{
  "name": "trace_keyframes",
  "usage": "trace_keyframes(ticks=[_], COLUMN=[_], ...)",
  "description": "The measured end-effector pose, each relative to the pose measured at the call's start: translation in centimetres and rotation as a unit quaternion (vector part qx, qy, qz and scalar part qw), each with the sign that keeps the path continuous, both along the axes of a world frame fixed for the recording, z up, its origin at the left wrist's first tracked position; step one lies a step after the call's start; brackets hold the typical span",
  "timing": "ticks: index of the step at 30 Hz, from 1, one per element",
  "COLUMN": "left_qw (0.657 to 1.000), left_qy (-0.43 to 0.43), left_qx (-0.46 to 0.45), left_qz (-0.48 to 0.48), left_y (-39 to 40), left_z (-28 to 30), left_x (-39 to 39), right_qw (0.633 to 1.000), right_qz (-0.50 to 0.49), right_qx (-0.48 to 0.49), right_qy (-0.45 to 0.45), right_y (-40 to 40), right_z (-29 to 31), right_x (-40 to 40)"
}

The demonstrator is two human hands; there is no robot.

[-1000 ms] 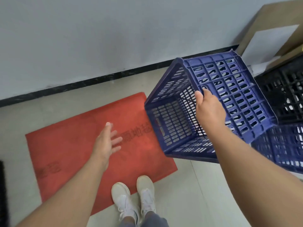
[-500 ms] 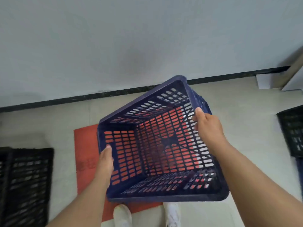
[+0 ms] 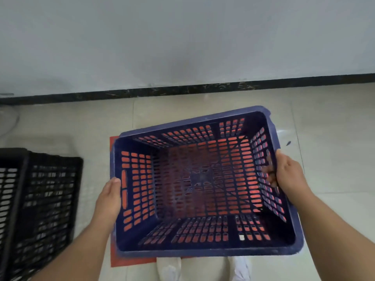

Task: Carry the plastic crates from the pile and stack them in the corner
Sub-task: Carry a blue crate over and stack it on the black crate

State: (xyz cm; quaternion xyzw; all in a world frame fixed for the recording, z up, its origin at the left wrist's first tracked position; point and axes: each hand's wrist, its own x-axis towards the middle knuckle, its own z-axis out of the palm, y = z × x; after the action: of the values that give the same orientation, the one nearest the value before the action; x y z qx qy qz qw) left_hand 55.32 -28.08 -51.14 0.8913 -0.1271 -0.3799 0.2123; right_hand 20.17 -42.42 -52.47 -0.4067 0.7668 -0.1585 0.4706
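I hold a dark blue perforated plastic crate (image 3: 203, 251) in front of me, its open top facing up toward the camera. My left hand (image 3: 109, 199) grips its left wall from outside. My right hand (image 3: 288, 175) clasps the right rim, fingers curled inside. The crate hangs above a red floor mat (image 3: 129, 261), which shows through the holes. A black perforated crate (image 3: 40, 199) stands on the floor at the left, apart from the blue one.
A pale wall with a black skirting board (image 3: 182, 91) runs across the back. The floor is light tile. My white shoes (image 3: 168, 268) peek out under the crate's near edge. A small dark speck (image 3: 288, 143) lies on the tiles at right.
My left hand took hold of the crate. The crate swung from tilted on its side to open side up, and the view turned left, bringing the black crate closer.
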Motion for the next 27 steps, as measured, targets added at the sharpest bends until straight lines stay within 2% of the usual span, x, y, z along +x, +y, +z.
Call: trace_keyframes(ticks=[3,5,10,17,23,27], left_qw=[0.997,0.995,0.999,0.990,0.984,0.973], left_qy=[-0.066,-0.087,-0.001,0.096,0.139,0.209], left_qx=[-0.014,-0.016,0.036,0.029,-0.003,-0.021], left_qz=[-0.045,-0.039,0.036,0.096,0.110,0.098], left_y=[-0.9,-1.5,-0.8,-1.0,-0.4,0.2], left_z=[-1.2,-2.0,-6.6,-7.1,-6.3,-6.5], left_x=[0.0,-0.2,0.2,2.8,4.6,5.0], right_qw=[0.998,0.995,0.976,0.992,0.997,0.998], right_qz=[0.014,0.032,0.070,-0.035,-0.031,-0.037], right_qx=[0.015,0.011,0.045,-0.004,0.003,0.032], right_qy=[0.059,0.093,0.199,0.120,0.077,0.046], right_y=[-0.6,-1.0,0.3,0.7,0.8,0.4], right_z=[-2.3,-3.3,-5.1,-4.6,-5.5,-6.0], right_x=[-1.5,-2.1,-3.5,-2.8,-0.1,0.4])
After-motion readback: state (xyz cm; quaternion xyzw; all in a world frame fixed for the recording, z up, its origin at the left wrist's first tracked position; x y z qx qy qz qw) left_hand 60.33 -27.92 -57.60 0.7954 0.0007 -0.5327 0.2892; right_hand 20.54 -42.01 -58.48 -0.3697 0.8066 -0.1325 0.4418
